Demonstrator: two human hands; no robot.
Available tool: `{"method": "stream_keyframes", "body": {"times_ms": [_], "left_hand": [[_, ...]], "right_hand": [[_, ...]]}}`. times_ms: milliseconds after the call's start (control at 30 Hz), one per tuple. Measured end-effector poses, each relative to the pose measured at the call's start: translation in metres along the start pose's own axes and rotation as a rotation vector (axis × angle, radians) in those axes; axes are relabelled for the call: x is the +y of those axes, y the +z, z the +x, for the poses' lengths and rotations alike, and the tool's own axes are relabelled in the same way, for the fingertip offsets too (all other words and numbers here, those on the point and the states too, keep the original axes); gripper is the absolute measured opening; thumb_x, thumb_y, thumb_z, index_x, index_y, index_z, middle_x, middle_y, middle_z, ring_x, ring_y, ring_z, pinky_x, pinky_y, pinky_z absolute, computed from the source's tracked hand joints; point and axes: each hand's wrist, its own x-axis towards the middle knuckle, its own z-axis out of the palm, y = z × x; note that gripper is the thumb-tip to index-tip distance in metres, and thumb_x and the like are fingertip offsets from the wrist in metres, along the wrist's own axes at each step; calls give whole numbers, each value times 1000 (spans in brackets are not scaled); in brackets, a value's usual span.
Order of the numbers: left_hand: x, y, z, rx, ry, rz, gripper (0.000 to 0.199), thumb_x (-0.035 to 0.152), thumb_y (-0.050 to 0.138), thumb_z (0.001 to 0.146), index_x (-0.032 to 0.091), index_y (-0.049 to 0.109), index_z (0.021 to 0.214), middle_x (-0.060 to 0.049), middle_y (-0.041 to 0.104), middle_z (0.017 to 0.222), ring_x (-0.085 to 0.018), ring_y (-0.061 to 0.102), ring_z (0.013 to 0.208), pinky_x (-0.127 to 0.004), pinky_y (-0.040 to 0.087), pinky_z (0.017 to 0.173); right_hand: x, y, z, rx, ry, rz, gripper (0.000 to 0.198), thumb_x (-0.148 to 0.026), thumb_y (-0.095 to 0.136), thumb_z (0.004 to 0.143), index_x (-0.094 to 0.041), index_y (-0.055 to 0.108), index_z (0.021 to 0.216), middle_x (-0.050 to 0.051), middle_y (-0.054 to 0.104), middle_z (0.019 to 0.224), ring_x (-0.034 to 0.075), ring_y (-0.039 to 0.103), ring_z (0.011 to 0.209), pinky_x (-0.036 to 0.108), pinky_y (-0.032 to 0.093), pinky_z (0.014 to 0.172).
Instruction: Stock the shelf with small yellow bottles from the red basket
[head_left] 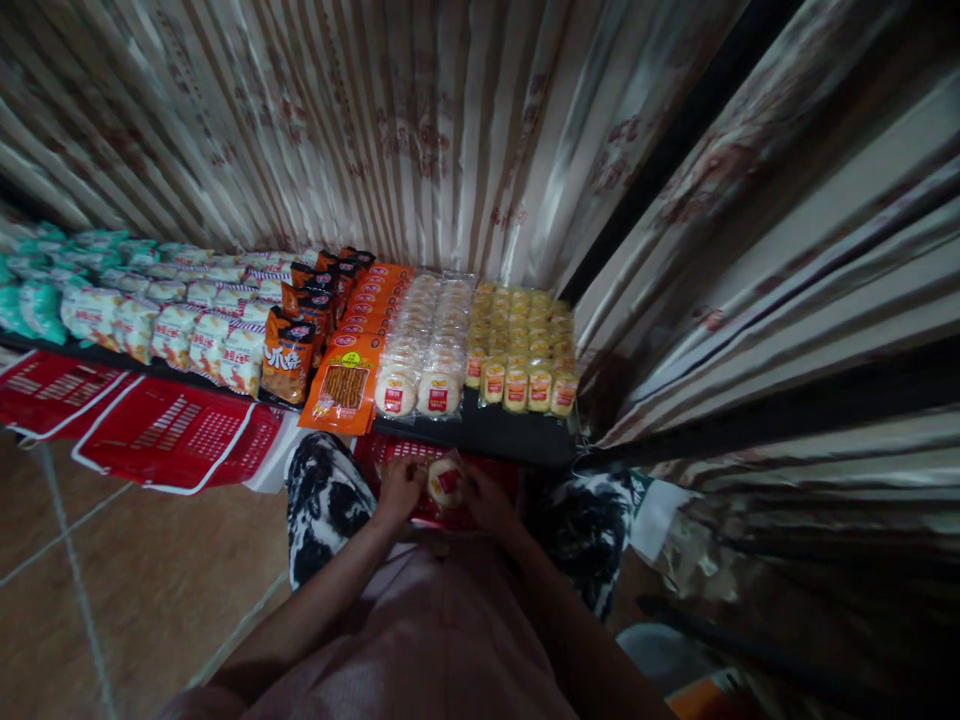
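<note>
Above my lap, a clear packet of a round white snack [444, 482] with a red label is between my two hands. My right hand [482, 497] grips its right side, fingers bent around the edge. My left hand [402, 490] has its fingers curled at the packet's left wrapper edge; the fingertips are dim. Beneath both hands lies a red plastic basket [386, 450], partly covered by them. Just ahead, matching round white packets [418, 393] stand in two rows on a black shelf [495, 432].
Left of those rows are orange stick-snack bags [341, 390], orange-black bags [287, 360], white bags [202, 345] and teal bags [37, 310]. Yellow packets [517, 383] stand at the right. More red baskets [172, 430] sit below the shelf's left part. Patterned curtains [450, 130] hang behind.
</note>
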Motion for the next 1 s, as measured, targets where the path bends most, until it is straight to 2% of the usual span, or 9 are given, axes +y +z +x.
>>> {"method": "stream_keyframes", "body": {"times_ms": [200,300,400,467,567,667,833,900,1000], "left_hand": [[9,0,-17,-121,-72,-192,21,28,64,69,15,59,85,1,59,65,-10,54,59,-19,41,55],[13,1,-24,-194,-100,-323,32,37,66,68,15,55,89,2,59,64,-7,50,50,-18,39,49],[18,4,-30,-195,-111,-402,39,43,68,65,15,54,89,3,58,61,-6,49,46,-17,39,46],[23,7,-36,-214,-117,-421,40,43,69,64,15,55,88,2,60,62,-7,52,48,-17,39,46],[32,11,-45,-293,-138,-455,41,41,71,63,14,59,92,-3,66,74,-11,59,60,-17,42,49],[37,18,-49,-311,-120,-491,41,39,70,63,16,60,95,-4,67,82,-13,61,68,-19,44,53],[43,24,-43,-243,-34,-410,34,32,66,66,14,59,95,-2,65,75,-11,56,60,-18,41,51],[48,23,-41,-237,7,-322,31,27,62,68,14,60,96,-1,64,72,-10,53,57,-18,40,51],[58,20,-38,-238,59,-193,22,19,58,70,15,61,92,0,63,73,-11,54,63,-19,42,55]], "right_hand": [[-9,-13,-7,2,-39,27,36,-36,46,80,-17,61,107,8,68,100,23,62,92,35,48,82],[-13,-18,-8,12,-30,110,38,-40,48,80,-15,61,105,9,68,99,23,62,92,35,48,83],[-19,-23,-12,51,11,223,38,-44,53,76,-16,60,101,7,68,99,23,62,90,35,49,81],[-23,-24,-16,83,63,334,38,-44,57,73,-16,59,99,7,68,98,23,63,90,36,50,81],[-25,-22,-21,134,139,507,39,-43,61,71,-16,57,99,7,68,98,24,63,91,38,51,81],[-25,-20,-24,175,174,576,40,-43,62,69,-17,56,100,7,68,99,25,63,93,39,52,79],[-25,-24,-25,197,179,518,43,-39,61,69,-17,54,104,9,67,104,25,64,94,38,53,78],[-24,-28,-24,253,155,459,50,-39,61,67,-17,51,111,10,65,110,24,63,97,38,52,82],[-22,-35,-22,331,116,350,58,-40,60,68,-17,46,120,10,64,111,23,62,99,38,50,86]]}}
